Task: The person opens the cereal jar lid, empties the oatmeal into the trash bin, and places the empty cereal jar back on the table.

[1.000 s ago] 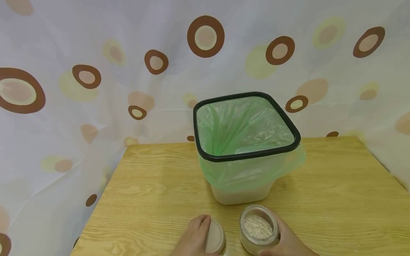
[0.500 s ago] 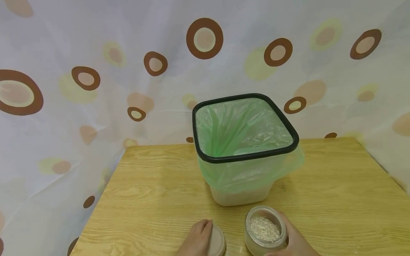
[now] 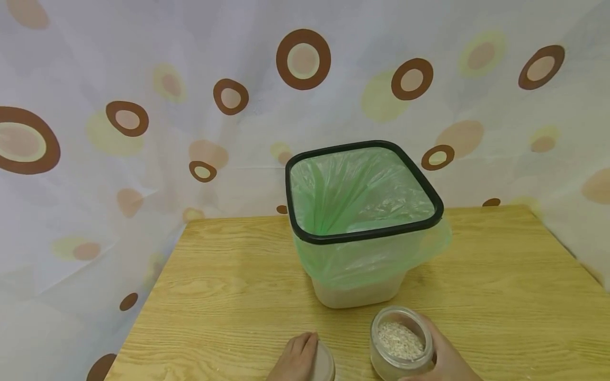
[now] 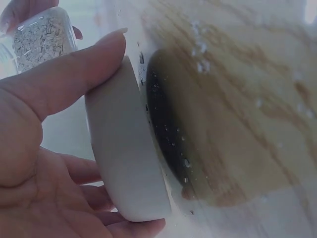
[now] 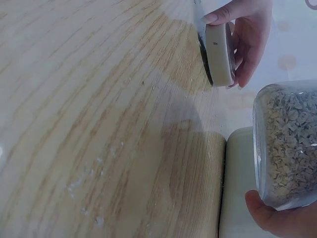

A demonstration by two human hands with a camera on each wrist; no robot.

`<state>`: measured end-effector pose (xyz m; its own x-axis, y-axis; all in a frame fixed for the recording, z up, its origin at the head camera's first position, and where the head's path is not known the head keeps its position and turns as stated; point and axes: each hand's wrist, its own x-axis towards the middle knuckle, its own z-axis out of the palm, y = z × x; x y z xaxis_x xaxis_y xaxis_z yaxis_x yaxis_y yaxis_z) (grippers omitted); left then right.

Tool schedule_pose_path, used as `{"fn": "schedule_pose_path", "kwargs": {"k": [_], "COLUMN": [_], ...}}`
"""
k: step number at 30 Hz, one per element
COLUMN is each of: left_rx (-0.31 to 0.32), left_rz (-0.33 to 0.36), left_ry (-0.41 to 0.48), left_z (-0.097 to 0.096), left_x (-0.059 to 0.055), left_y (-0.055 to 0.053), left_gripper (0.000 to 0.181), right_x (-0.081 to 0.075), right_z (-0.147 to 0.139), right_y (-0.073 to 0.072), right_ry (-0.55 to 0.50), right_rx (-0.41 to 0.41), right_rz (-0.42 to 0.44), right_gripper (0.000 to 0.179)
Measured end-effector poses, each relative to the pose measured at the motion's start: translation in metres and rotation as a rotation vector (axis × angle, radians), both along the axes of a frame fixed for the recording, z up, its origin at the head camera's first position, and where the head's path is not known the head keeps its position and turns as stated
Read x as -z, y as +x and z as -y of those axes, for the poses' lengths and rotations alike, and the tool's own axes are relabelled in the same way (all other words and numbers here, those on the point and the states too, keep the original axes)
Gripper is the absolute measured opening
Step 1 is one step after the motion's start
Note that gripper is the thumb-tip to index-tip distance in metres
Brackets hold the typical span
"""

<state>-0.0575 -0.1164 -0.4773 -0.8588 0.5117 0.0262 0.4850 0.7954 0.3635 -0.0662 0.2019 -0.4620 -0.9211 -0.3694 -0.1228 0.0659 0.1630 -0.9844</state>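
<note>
My left hand [image 3: 296, 361] grips a round beige lid [image 3: 325, 364] at the front of the table. In the left wrist view the thumb lies on one edge of the lid [image 4: 126, 148] and fingers reach round the opposite edge; a dark shadow shows close along its underside. To its right, my right hand [image 3: 445, 355] holds a clear, lidless jar [image 3: 388, 365] from the right side. Pale oat flakes [image 3: 399, 338] partly fill the jar. The right wrist view shows fingertips against the lower wall of the jar [image 5: 262, 148], which leans slightly in the head view.
Just behind the jar stands a pale bin with a black rim [image 3: 367, 233] and a green bag [image 3: 352, 259] folded over its outside. Small crumbs [image 5: 99, 171] dot the wooden table [image 3: 229, 286]. A spotted curtain [image 3: 257, 132] hangs behind and along both sides.
The jar has moved to the right in my right hand, away from the lid. My left hand and the lid have come slightly nearer to me. The bin stays put.
</note>
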Motion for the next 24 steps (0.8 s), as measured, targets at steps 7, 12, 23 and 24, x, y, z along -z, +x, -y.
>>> {"fn": "schedule_pose_path", "kwargs": {"k": [7, 12, 23, 24], "left_rx": [0.006, -0.003, -0.046, -0.05], "left_rz": [-0.04, -0.002, 0.0, 0.001], "left_ry": [-0.041, -0.069, 0.003, 0.024], "left_z": [0.0002, 0.0009, 0.0008, 0.0], "left_x": [0.0027, 0.0041, -0.0003, -0.0029], "left_y": [0.001, 0.0005, 0.0032, 0.0031], "left_gripper": [0.087, 0.086, 0.097, 0.097], "right_x": [0.0057, 0.008, -0.0004, -0.0002], "right_z": [-0.0022, -0.0044, -0.0049, -0.005], "right_y": [0.0014, 0.0019, 0.0036, 0.0044], "right_ry": [-0.013, -0.034, -0.036, -0.036], "right_rx": [-0.011, -0.028, -0.024, -0.023], "right_rz": [-0.106, -0.077, 0.07, 0.063], "right_gripper": [0.09, 0.087, 0.091, 0.092]}}
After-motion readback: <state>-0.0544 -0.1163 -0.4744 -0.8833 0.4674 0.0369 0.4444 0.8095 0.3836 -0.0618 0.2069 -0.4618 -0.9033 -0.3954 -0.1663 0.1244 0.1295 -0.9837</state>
